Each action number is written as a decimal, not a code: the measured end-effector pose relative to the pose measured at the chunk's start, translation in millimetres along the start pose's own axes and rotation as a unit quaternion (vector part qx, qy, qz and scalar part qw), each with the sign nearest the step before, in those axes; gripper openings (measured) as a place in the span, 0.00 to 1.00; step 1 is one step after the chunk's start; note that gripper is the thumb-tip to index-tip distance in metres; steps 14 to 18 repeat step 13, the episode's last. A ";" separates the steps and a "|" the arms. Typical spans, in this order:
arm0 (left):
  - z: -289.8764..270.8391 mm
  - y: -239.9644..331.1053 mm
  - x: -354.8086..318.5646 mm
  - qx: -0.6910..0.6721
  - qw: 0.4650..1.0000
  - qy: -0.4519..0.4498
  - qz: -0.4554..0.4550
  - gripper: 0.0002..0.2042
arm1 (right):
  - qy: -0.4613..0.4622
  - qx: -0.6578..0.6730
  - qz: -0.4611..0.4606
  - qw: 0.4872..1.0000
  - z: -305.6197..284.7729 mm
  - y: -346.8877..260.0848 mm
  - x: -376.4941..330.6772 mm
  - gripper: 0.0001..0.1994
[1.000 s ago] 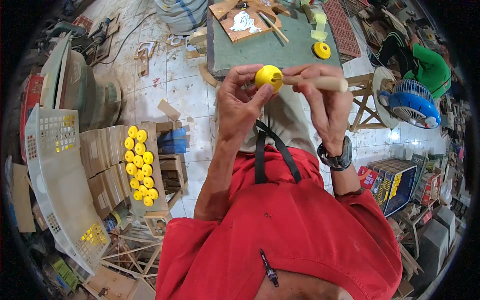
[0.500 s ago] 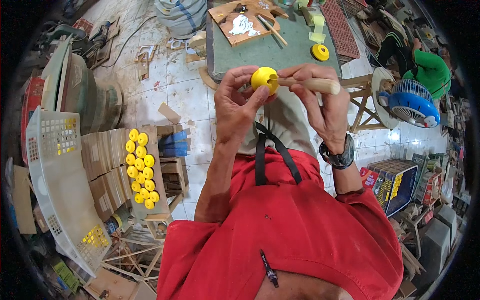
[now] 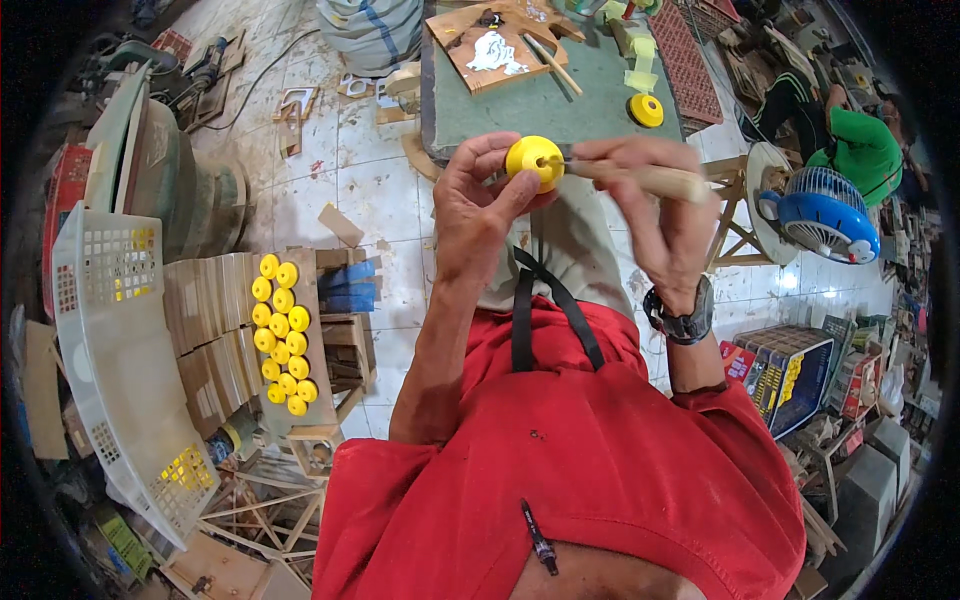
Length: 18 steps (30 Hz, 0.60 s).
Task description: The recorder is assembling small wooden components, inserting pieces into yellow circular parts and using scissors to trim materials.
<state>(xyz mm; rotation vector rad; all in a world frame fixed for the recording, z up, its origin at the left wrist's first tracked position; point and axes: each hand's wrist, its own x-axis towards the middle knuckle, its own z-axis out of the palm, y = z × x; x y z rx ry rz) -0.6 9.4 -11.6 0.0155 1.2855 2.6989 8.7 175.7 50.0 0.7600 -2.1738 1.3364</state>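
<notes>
Between the fingers and thumb of my left hand (image 3: 482, 195) is a round yellow wheel-like piece (image 3: 522, 160) with a hole in its middle. My right hand (image 3: 655, 215), a little smeared by motion, is closed on the pale wooden handle (image 3: 672, 183) of a thin tool. The tool's slim tip meets the hole of the yellow piece; how deep it reaches I cannot tell. Both hands are raised just short of the green table (image 3: 600, 105). On that table, to the right, lies another yellow round piece (image 3: 645, 110).
A wooden board (image 3: 470, 60) with white paste and a stick (image 3: 553, 65) lie on the table. Several yellow pieces (image 3: 297, 342) stand on a bench at left, beside a white plastic crate (image 3: 120, 370). A blue fan (image 3: 825, 215) and a person in green (image 3: 858, 150) are at right.
My right hand has shifted to the right with the wooden-handled tool, drawing its tip back somewhat. My left hand still holds the yellow piece in nearly the same place.
</notes>
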 end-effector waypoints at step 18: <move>-7.0 -17.4 12.6 0.086 0.994 0.068 0.004 0.15 | 0.124 0.095 0.048 0.987 -12.0 1.8 -22.7 0.13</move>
